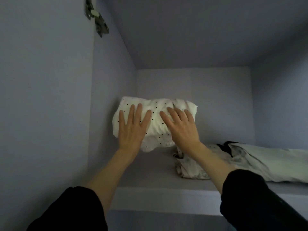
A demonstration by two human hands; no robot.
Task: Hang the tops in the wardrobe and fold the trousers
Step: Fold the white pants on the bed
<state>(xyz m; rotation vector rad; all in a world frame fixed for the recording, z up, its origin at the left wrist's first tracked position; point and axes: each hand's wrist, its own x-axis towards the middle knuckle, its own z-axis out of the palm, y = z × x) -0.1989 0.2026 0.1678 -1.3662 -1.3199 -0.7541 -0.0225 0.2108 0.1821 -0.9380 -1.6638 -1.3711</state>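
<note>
A folded white garment with small black dots [157, 112] lies on the wardrobe shelf [150, 170], pushed toward the back left corner. My left hand [132, 129] rests flat on its left side with the fingers straight and spread. My right hand [180, 126] presses flat on its right side, fingers also straight. Both forearms reach in over the shelf's front edge, and black sleeves cover them near the elbows.
To the right on the same shelf lie a crumpled pale patterned cloth [188, 169] and a light grey garment with a dark piece [260, 162]. The wardrobe's left wall [108, 97] carries a door hinge [98, 19] up high. The shelf's front edge [166, 200] runs below my arms.
</note>
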